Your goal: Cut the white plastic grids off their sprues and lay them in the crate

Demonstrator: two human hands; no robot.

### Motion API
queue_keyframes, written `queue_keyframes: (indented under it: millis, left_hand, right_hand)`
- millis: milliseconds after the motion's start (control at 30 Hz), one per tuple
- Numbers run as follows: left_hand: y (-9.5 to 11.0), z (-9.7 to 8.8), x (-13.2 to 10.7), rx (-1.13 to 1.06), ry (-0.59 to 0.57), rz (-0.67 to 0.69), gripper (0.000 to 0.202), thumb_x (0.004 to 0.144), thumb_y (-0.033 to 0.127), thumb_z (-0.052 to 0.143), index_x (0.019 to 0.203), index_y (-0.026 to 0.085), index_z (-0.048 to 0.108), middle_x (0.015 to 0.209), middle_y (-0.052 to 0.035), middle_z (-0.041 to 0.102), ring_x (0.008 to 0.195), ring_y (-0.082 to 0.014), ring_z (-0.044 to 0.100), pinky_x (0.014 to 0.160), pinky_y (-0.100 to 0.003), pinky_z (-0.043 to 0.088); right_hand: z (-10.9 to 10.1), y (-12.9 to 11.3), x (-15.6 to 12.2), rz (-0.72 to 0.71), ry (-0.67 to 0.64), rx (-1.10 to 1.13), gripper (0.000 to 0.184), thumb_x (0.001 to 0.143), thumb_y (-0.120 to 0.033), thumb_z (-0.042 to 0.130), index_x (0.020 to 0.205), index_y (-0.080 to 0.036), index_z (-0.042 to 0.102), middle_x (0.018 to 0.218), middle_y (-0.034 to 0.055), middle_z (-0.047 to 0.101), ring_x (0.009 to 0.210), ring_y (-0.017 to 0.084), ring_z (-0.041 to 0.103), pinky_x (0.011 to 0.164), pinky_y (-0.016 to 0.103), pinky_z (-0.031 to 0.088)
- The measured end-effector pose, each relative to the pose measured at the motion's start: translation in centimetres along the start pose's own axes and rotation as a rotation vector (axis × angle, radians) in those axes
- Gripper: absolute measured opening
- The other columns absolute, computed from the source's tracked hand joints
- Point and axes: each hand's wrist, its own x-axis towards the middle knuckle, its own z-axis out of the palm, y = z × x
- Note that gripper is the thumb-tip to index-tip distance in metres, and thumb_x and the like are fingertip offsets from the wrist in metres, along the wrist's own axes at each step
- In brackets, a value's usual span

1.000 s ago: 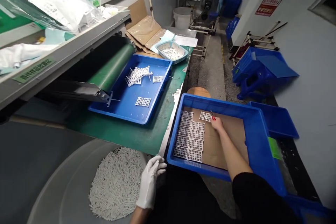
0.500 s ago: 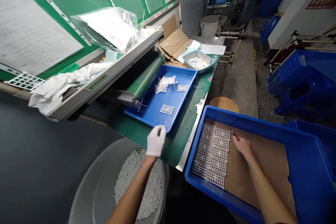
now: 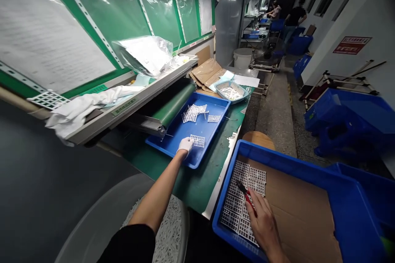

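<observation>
My left hand [image 3: 185,145], in a white glove, is at the front of the blue tray [image 3: 173,151]. Its fingers are closed at the left edge of a white plastic grid [image 3: 199,141]. Further back in that tray lie a small pile of similar grids [image 3: 194,113] and a single grid [image 3: 214,118]. My bare right hand [image 3: 262,218] is wrapped round red-handled cutting nippers [image 3: 249,199], their dark jaws pointing up and left. The nippers are above rows of white grids [image 3: 233,203] laid on cardboard in a large blue bin, and the hand covers part of those rows.
A round tub [image 3: 173,226] of white plastic bits stands below the bench at left. The green conveyor end [image 3: 175,104] overhangs the tray. Behind are a small basin [image 3: 232,92] of white scraps and a cardboard piece [image 3: 206,72]. Two people are in the far background.
My left hand has moved forward from the tray's front edge to the nearest grid. My right hand has swung left with the nippers over the laid-out grids. The view has tilted up.
</observation>
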Motion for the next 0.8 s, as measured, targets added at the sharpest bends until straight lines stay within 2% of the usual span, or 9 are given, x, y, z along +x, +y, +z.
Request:
queue_keyframes:
  millis: [67, 133, 233, 333, 433, 633, 733, 800]
  left_hand:
    - [-0.8, -2.1, -3.8, -0.138, 0.010, 0.037, 0.031, 0.095, 0.043, 0.055, 0.088, 0.014, 0.063, 0.067, 0.0025, 0.057, 0.056, -0.0098, 0.052, 0.058, -0.025, 0.047]
    - [-1.7, -4.2, -8.7, -0.279, 0.027, 0.079, 0.033, 0.094, 0.047, 0.053, 0.086, 0.016, 0.062, 0.057, 0.0048, 0.048, 0.050, -0.0094, 0.045, 0.051, -0.023, 0.040]
    - [-3.0, -6.8, -16.3, -0.435, 0.065, 0.119, 0.040, 0.088, 0.056, 0.056, 0.089, 0.016, 0.064, 0.056, 0.0049, 0.045, 0.049, -0.0096, 0.041, 0.049, -0.023, 0.034]
    - [-4.1, -8.6, -21.9, -0.521, 0.088, 0.113, 0.044, 0.083, 0.058, 0.062, 0.088, 0.015, 0.067, 0.058, 0.0037, 0.048, 0.049, -0.0088, 0.039, 0.048, -0.022, 0.032]
    - [-5.4, -10.3, -25.2, -0.568, 0.101, 0.101, 0.040, 0.082, 0.055, 0.064, 0.086, 0.015, 0.068, 0.056, 0.0031, 0.050, 0.049, -0.0091, 0.038, 0.048, -0.022, 0.031]
    - [-7.8, -14.7, -29.3, -0.605, 0.041, 0.092, 0.037, 0.081, 0.051, 0.067, 0.069, 0.016, 0.062, 0.054, 0.0034, 0.048, 0.048, -0.0079, 0.036, 0.046, -0.022, 0.027]
    - [-8.7, -17.1, -31.2, -0.623, -0.031, 0.095, 0.039, 0.080, 0.050, 0.069, 0.065, 0.016, 0.060, 0.050, 0.0037, 0.046, 0.044, -0.0076, 0.034, 0.043, -0.022, 0.024]
    - [-9.3, -18.1, -32.2, -0.634, -0.051, 0.116, 0.039, 0.080, 0.052, 0.069, 0.066, 0.016, 0.061, 0.051, 0.0027, 0.048, 0.044, -0.0085, 0.037, 0.044, -0.023, 0.027]
  right_hand:
    - [0.0, -3.6, 1.7, -0.153, 0.016, -0.018, 0.050, 0.100, -0.035, 0.049, 0.149, -0.027, 0.041, 0.136, 0.0082, 0.059, 0.122, 0.028, 0.056, 0.101, 0.047, 0.049]
    - [0.0, -6.9, 3.5, -0.295, 0.056, -0.024, 0.053, 0.099, -0.033, 0.053, 0.150, -0.025, 0.040, 0.132, 0.0090, 0.061, 0.118, 0.028, 0.057, 0.098, 0.046, 0.049]
    - [0.2, -11.2, 5.3, -0.464, 0.078, -0.054, 0.053, 0.097, -0.032, 0.057, 0.147, -0.022, 0.044, 0.130, 0.0099, 0.063, 0.113, 0.028, 0.057, 0.095, 0.044, 0.047]
    - [0.7, -14.6, 5.4, -0.584, 0.035, -0.104, 0.052, 0.097, -0.034, 0.058, 0.145, -0.021, 0.047, 0.132, 0.0100, 0.062, 0.112, 0.028, 0.056, 0.092, 0.044, 0.045]
    - [1.3, -17.1, 4.3, -0.666, -0.007, -0.146, 0.050, 0.097, -0.034, 0.057, 0.145, -0.020, 0.048, 0.134, 0.0100, 0.060, 0.115, 0.028, 0.054, 0.095, 0.045, 0.042]
    - [1.8, -20.2, 2.0, -0.837, -0.053, -0.173, 0.050, 0.096, -0.034, 0.057, 0.144, -0.020, 0.049, 0.136, 0.0109, 0.059, 0.118, 0.030, 0.051, 0.101, 0.049, 0.040]
    - [2.1, -21.6, 1.0, -0.861, -0.042, -0.129, 0.056, 0.095, -0.038, 0.059, 0.145, -0.016, 0.047, 0.136, 0.0139, 0.057, 0.119, 0.030, 0.052, 0.101, 0.048, 0.042]
    - [2.8, -22.8, -0.1, -0.829, -0.009, -0.083, 0.060, 0.094, -0.044, 0.060, 0.142, -0.012, 0.047, 0.130, 0.0166, 0.059, 0.116, 0.031, 0.053, 0.099, 0.047, 0.044]
